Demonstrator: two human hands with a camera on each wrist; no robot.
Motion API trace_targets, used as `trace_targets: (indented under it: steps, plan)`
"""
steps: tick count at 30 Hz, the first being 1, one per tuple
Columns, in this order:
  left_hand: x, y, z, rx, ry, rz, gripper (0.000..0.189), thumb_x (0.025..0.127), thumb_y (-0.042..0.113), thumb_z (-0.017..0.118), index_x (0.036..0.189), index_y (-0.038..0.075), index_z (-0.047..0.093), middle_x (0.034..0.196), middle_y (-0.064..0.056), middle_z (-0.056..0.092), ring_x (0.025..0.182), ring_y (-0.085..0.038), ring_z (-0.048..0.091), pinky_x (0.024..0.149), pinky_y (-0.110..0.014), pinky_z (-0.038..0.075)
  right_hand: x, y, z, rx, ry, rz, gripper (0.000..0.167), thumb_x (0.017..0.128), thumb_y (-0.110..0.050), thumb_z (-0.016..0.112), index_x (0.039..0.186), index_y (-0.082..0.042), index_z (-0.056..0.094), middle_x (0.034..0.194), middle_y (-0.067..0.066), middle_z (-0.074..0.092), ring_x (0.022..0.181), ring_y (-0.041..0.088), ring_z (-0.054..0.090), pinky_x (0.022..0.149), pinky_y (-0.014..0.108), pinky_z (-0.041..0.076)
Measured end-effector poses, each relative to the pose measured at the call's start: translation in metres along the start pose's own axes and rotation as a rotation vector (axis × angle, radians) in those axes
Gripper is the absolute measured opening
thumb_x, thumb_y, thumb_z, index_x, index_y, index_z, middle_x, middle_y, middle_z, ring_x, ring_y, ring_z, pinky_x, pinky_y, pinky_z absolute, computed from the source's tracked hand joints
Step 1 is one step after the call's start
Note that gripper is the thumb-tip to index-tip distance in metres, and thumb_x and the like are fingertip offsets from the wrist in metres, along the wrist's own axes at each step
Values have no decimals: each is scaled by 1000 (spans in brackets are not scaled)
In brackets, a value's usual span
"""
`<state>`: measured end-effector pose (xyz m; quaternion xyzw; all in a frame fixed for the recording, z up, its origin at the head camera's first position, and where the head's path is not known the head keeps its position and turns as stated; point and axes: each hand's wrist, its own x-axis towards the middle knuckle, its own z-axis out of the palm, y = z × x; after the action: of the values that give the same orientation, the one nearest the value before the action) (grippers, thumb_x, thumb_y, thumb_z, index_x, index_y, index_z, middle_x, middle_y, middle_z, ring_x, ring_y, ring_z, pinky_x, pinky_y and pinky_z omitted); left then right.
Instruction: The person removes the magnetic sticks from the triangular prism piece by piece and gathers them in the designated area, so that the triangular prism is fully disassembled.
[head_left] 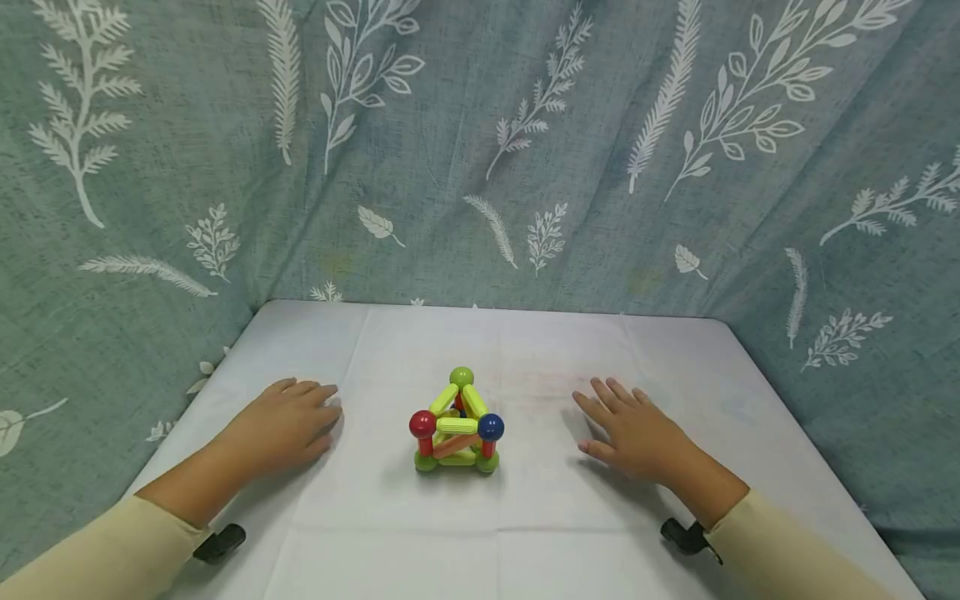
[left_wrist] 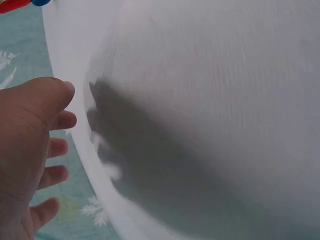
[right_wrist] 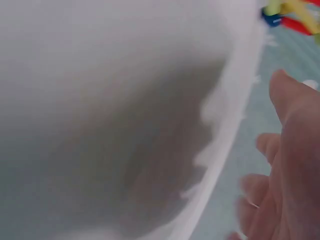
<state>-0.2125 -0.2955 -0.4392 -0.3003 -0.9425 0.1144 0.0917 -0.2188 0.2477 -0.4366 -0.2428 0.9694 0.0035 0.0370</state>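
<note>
A small frame of magnetic rods and balls (head_left: 457, 426) stands on the white table in the head view. Its rods are yellow, red and orange; green balls sit at the base and top, with a red ball (head_left: 422, 424) and a blue ball (head_left: 491, 427) at the front upper corners. To its left is my left hand (head_left: 288, 421), palm down over the cloth with nothing in it. My right hand (head_left: 630, 429) is on the other side, fingers spread and holding nothing. Each wrist view shows the hand's shadow on the cloth and only a corner of the rod frame.
The table (head_left: 390, 550) has a white cloth with fold lines. Behind it and at both sides hangs a green-blue curtain (head_left: 465, 167) with white leaf prints. A dark wrist camera shows at the left cuff (head_left: 165, 533) and another at the right cuff (head_left: 765, 533).
</note>
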Motion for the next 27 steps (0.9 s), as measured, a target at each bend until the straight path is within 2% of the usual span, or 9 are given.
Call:
trace_targets:
  steps: [3, 7, 9, 12, 15, 19, 22, 24, 27]
  plan:
    - [6, 10, 0, -82, -7, -4, 32, 93, 33, 77, 118, 14, 74, 124, -10, 70, 113, -34, 67, 98, -57, 51, 3, -17, -4, 199, -90, 28, 78, 102, -62, 55, 167, -31, 25, 173, 11, 24, 158, 38, 26, 122, 64, 26]
    - [19, 26, -5, -273, -87, -56, 35, 97, 31, 73, 126, 13, 72, 119, -6, 69, 110, -30, 68, 96, -53, 54, 6, -37, -8, 378, -121, 61, 74, 102, -58, 60, 165, -32, 31, 169, 2, 35, 155, 30, 37, 121, 59, 33]
    - [26, 35, -7, -383, -121, -99, 35, 99, 32, 69, 129, 14, 71, 122, -4, 69, 116, -29, 66, 100, -53, 53, 8, -46, -7, 464, -87, 56, 68, 103, -53, 61, 162, -28, 38, 163, 0, 46, 147, 25, 48, 118, 56, 39]
    - [36, 49, -10, -546, -144, -152, 32, 102, 32, 65, 128, 16, 70, 124, -1, 68, 123, -28, 64, 105, -54, 50, 12, -62, -6, 629, 4, 24, 54, 104, -41, 65, 153, -22, 52, 146, 1, 62, 128, 20, 64, 109, 53, 49]
    - [43, 62, -12, -691, -137, -174, 28, 102, 30, 66, 127, 17, 70, 124, 1, 67, 120, -24, 64, 105, -52, 51, 17, -80, -7, 763, 110, 1, 43, 103, -32, 68, 143, -20, 60, 129, 2, 70, 109, 14, 69, 98, 47, 55]
    - [47, 75, -12, -858, -119, -189, 26, 102, 26, 66, 128, 20, 69, 121, 3, 68, 110, -16, 64, 97, -46, 54, 21, -104, -12, 838, 232, 5, 40, 99, -30, 73, 137, -24, 62, 122, 2, 71, 98, 10, 67, 88, 38, 56]
    - [46, 83, -9, -962, -114, -209, 26, 104, 24, 62, 130, 22, 66, 122, 4, 67, 108, -12, 64, 94, -42, 54, 24, -119, -15, 869, 277, -8, 41, 97, -30, 76, 135, -24, 61, 120, -1, 69, 95, 10, 66, 83, 34, 55]
    - [45, 87, -7, -1002, -113, -213, 27, 104, 23, 61, 130, 21, 65, 122, 4, 67, 108, -12, 64, 94, -41, 54, 25, -127, -15, 880, 289, -28, 43, 95, -29, 78, 134, -22, 61, 119, -2, 67, 93, 11, 65, 82, 33, 56]
    - [43, 91, -3, -1016, -103, -182, 30, 101, 25, 64, 130, 18, 64, 124, 3, 66, 111, -14, 62, 96, -43, 53, 28, -137, -13, 887, 304, -38, 42, 94, -28, 80, 131, -22, 61, 117, -6, 63, 90, 11, 64, 78, 31, 56]
